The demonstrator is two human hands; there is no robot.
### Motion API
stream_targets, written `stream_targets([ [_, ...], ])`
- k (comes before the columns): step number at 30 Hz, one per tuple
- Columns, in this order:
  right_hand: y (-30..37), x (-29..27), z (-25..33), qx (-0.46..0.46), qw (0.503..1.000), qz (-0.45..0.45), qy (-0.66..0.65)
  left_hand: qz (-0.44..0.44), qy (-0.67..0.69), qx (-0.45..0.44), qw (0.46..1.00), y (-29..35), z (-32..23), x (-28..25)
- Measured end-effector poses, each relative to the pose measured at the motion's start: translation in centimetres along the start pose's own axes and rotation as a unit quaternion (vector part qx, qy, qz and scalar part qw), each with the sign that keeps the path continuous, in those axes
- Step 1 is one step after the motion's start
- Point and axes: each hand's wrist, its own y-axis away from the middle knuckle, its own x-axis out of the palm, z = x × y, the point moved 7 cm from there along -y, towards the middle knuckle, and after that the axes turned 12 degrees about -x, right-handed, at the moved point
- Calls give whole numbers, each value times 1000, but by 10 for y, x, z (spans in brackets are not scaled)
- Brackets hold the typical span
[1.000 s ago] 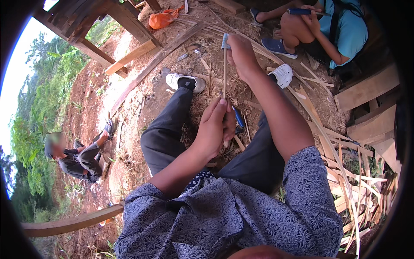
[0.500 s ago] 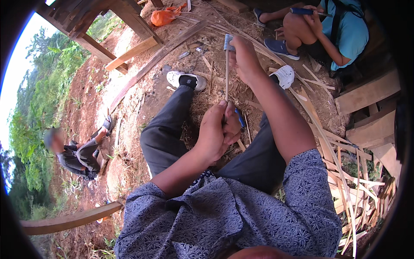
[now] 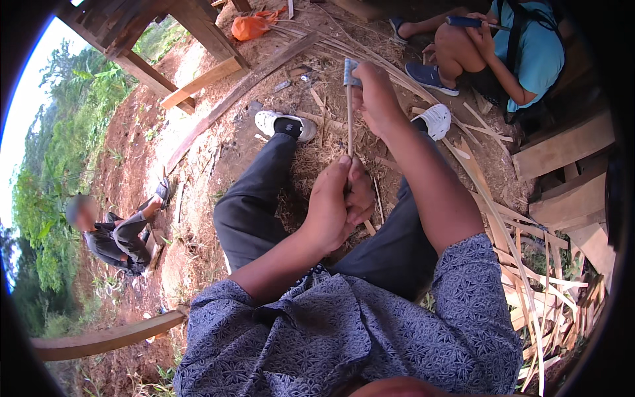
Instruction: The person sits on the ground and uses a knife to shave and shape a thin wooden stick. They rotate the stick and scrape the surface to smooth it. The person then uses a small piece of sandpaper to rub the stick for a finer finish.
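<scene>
I sit on the ground with my legs stretched out. My right hand (image 3: 377, 99) grips the upper end of a thin bamboo stick (image 3: 348, 129), where a grey-blue wrap (image 3: 349, 71) shows above my fingers. The stick stands nearly upright between my hands. My left hand (image 3: 334, 205) is closed around its lower end, just above my lap; whatever else is in that fist is hidden.
Long split bamboo strips (image 3: 516, 264) curve along my right side, next to stacked wooden planks (image 3: 562, 152). A person in a teal shirt (image 3: 529, 53) sits at the upper right holding a dark tool (image 3: 463, 21). Another person (image 3: 112, 238) sits at the left. An orange bag (image 3: 251, 26) lies ahead.
My left hand has closed more tightly over the stick's lower end, and the blue piece seen beside it earlier is now hidden. My right hand stays at the top.
</scene>
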Motion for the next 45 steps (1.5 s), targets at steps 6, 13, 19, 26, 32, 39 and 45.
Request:
stream_targets([
  [6,26,43,-13,-100,982,139,85,-62,26,61,996,-5,-31,-12],
  [13,23,41,-19,-28,996,63,63,-24,25,34,999,-16,-40,-18],
  [19,4,40,-28,-18,999,43,26,-35,6,1,999,9,-34,-35],
  [26,19,60,-14,-125,948,110,270,-180,-196,90,960,34,-55,-92],
  [32,91,74,-34,-73,953,120,267,-172,-312,105,929,61,-36,-114],
  [39,70,30,-24,-12,965,-69,252,-119,-420,128,890,80,-32,-115],
  [45,105,69,-46,15,977,-46,206,-120,-425,95,892,88,-49,-118],
])
